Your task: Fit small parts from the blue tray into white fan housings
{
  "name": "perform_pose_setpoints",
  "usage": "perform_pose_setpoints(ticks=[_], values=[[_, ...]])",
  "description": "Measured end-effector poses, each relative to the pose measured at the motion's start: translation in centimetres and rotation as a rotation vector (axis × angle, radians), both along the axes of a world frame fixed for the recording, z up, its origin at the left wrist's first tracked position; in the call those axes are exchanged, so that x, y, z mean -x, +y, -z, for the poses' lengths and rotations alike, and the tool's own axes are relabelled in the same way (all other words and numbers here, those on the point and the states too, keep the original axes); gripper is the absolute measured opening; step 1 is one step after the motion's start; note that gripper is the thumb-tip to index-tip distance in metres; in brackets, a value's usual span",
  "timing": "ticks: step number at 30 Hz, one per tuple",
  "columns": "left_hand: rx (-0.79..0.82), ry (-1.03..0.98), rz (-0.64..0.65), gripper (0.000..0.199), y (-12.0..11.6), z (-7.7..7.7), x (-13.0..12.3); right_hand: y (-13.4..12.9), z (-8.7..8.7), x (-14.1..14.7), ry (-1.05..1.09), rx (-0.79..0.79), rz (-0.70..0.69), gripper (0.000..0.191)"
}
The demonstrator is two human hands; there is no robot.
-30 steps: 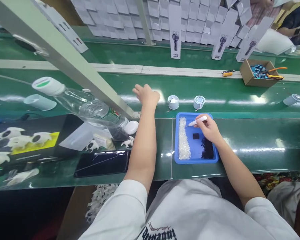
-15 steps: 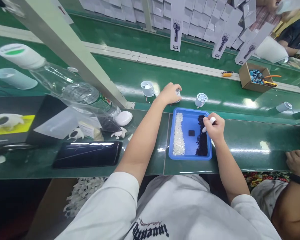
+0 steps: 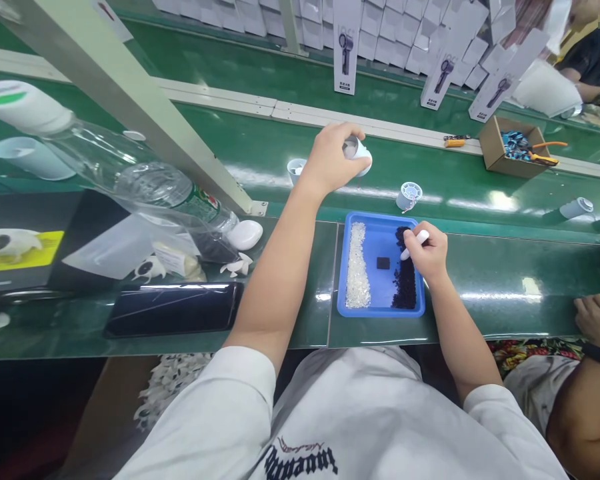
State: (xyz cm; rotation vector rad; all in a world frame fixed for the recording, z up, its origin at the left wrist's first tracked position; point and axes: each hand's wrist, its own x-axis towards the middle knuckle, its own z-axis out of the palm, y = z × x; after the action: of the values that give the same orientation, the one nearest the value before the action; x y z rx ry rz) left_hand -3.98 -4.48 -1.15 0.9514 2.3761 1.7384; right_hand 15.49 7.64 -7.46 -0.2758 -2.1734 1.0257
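My left hand [image 3: 333, 160] is closed round a pale blue cylindrical housing [image 3: 364, 160], held above the green bench and tilted so part of its round end shows. Beyond my left wrist stands a similar light blue cup-shaped part [image 3: 295, 169], partly hidden by the hand. My right hand [image 3: 430, 253] pinches a white pen-like tool [image 3: 415, 245], its tip over the black pieces. Those small black pieces [image 3: 406, 287] lie along the right side of a blue tray [image 3: 380, 312]. Small whitish pieces [image 3: 357, 273] line its left side, with a black square [image 3: 383, 263] between them.
Behind the tray stands another blue housing [image 3: 409, 195] with thin wires. A clear bottle [image 3: 150, 180], a dark phone [image 3: 175, 309] and a white rounded object [image 3: 245, 235] are left. A cardboard box [image 3: 515, 163] sits back right. Another person's hand [image 3: 597, 320] rests at the right edge.
My left hand has lifted the pale blue housing off the bench, up and slightly away, tilting it. My right hand stays over the black pieces with the white tool.
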Motion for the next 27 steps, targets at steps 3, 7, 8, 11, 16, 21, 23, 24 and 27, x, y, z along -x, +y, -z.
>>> perform_pose_setpoints(ticks=[3,7,8,11,16,21,23,24,27], values=[[-0.054,-0.023,-0.012,0.036,-0.05,-0.39,-0.24,0.07,0.10,0.05,0.023,-0.010,0.011,0.028],[-0.159,-0.080,-0.051,0.042,0.01,-0.36,-0.26,0.06,0.26,0.10,0.079,-0.040,0.009,0.029],[-0.180,-0.099,-0.059,0.042,0.03,-0.31,-0.22,0.03,0.27,0.10,0.079,-0.056,0.003,0.029],[-0.217,-0.163,-0.068,0.043,0.11,-0.23,-0.09,-0.09,0.24,0.11,0.059,-0.141,-0.025,0.029],[-0.245,-0.215,-0.076,0.045,0.18,-0.39,-0.23,-0.25,0.06,0.07,0.101,-0.182,-0.023,0.029],[-0.196,-0.134,-0.078,0.044,0.23,-0.24,-0.46,-0.30,0.15,0.09,0.102,-0.147,-0.046,0.028],[-0.186,-0.103,-0.077,0.045,0.36,-0.01,-0.37,-0.31,0.24,0.15,0.064,-0.141,-0.095,0.027],[-0.181,-0.093,-0.076,0.045,0.44,0.11,-0.30,-0.30,0.27,0.18,0.040,-0.141,-0.122,0.027],[-0.168,-0.079,-0.075,0.045,0.64,0.38,-0.10,-0.23,0.25,0.20,-0.006,-0.145,-0.148,0.028]])
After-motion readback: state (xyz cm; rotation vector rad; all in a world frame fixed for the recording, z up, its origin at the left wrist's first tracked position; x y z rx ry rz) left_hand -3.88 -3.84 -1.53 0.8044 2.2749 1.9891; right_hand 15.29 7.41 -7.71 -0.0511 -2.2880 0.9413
